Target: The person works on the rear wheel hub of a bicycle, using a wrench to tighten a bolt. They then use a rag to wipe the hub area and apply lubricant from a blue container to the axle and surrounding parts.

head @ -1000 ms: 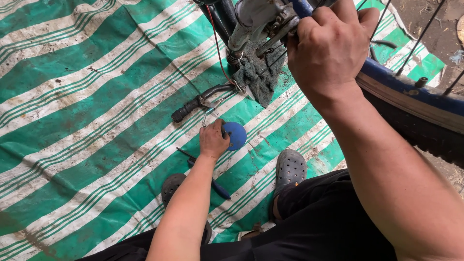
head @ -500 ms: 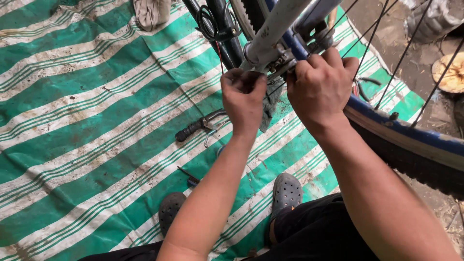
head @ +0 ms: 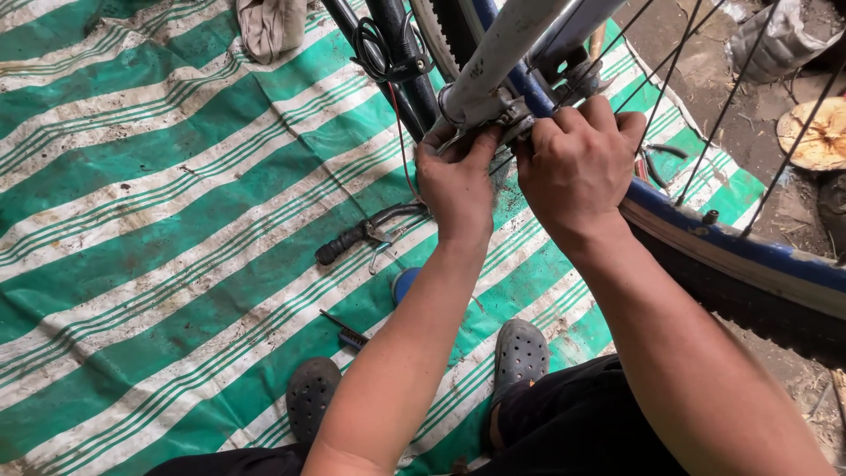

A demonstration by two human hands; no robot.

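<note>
- Both hands closed on the axle end of the bicycle wheel point(head: 749, 256), where the grey frame tube point(head: 507, 53) ends. Left hand point(head: 456, 181) pinches the small metal fitting point(head: 509, 115) at the tube end with its fingertips; whatever lies between the fingertips is too small to make out.
- Right hand point(head: 577, 167) curled tight over the same spot from the wheel side, knuckles up, fingers pressed together; what it grips is hidden under the palm.
- Landmark: the fitting, at upper centre of the view.
- Spokes point(head: 705, 106) fan out just right of the fitting, close behind the right hand. The blue rim and black tyre run below and right of the right wrist, touching or nearly touching the forearm; I cannot tell which.
- Black frame tubes with a cable loop point(head: 388, 53) stand just left of the fitting, close beside the left hand.
- Open room: well left of the fitting, a wide stretch of green-and-white striped tarp point(head: 132, 220), dirty.
- Below-left of the fitting, on the tarp: a black brake lever point(head: 366, 234), then a blue round lid point(head: 404, 284), partly hidden by the left forearm, then a small dark tool point(head: 345, 331).
- Farther below: two grey clogs point(head: 520, 353) on the tarp.
- Above-left: a crumpled cloth point(head: 269, 26). Far right: a cut wood round point(head: 815, 132) on bare ground.
</note>
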